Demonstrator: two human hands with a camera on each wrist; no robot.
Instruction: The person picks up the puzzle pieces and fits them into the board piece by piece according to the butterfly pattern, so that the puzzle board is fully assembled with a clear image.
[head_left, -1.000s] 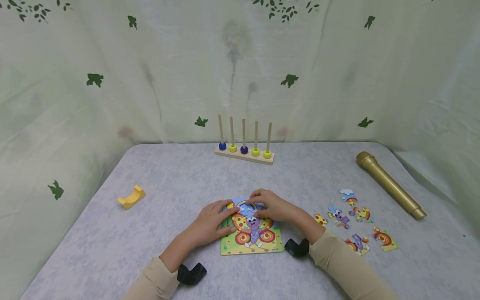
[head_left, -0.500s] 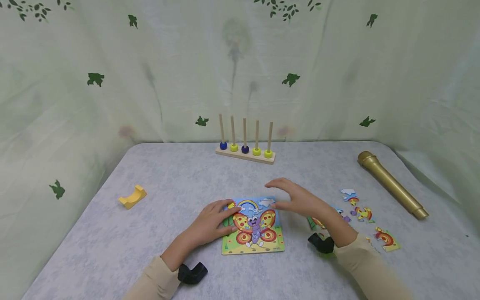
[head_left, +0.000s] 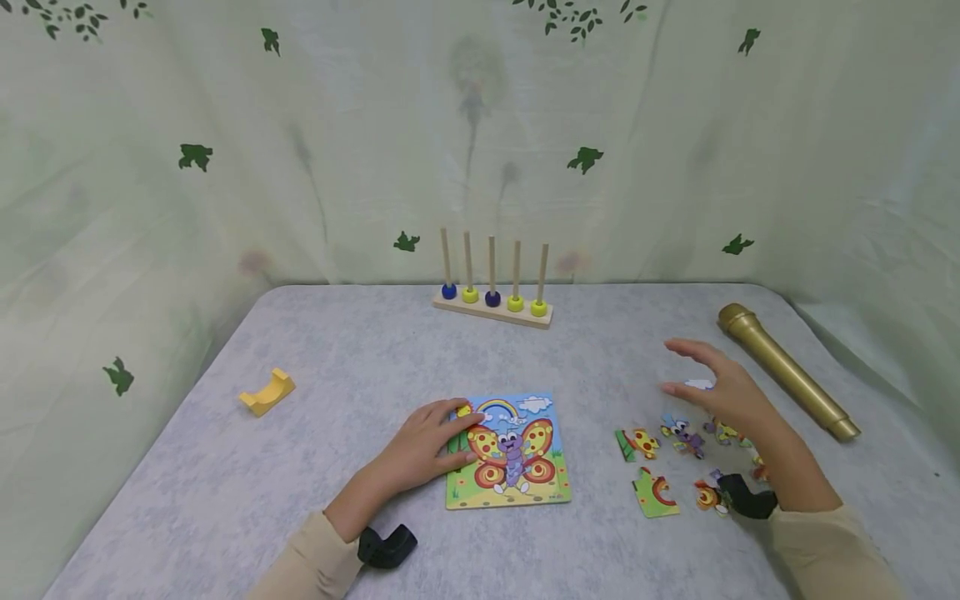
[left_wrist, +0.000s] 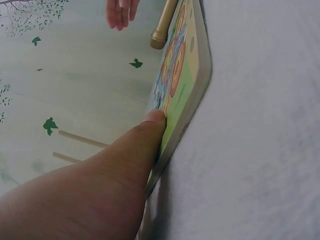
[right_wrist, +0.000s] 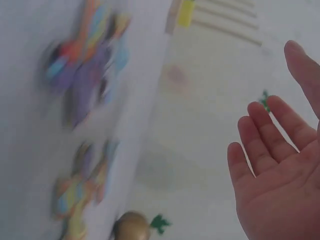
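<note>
The butterfly picture board (head_left: 517, 492) lies flat on the table, also seen edge-on as a board (left_wrist: 192, 85) in the left wrist view. My left hand (head_left: 420, 446) rests on its left side, fingers extended, thumb (left_wrist: 145, 135) on the surface. Out to the right, my right hand (head_left: 723, 387) hovers over loose puzzle pieces with thumb and fingers apart, holding nothing; the right wrist view shows its bare palm (right_wrist: 285, 190). A cloud piece (head_left: 699, 384) shows between thumb and fingers. Near the board lie a green-and-yellow piece (head_left: 637, 443) and a red-arc piece (head_left: 654, 493).
A peg stand (head_left: 491, 311) with blue and yellow beads stands at the back middle. The gold microphone-shaped object (head_left: 787, 371) lies at the right, beyond the pieces. A yellow curved block (head_left: 267, 393) sits at the left.
My right hand has left the board's upper right and moved right, over the loose pieces, with its fingers spread wider. My left hand has stayed on the board.
</note>
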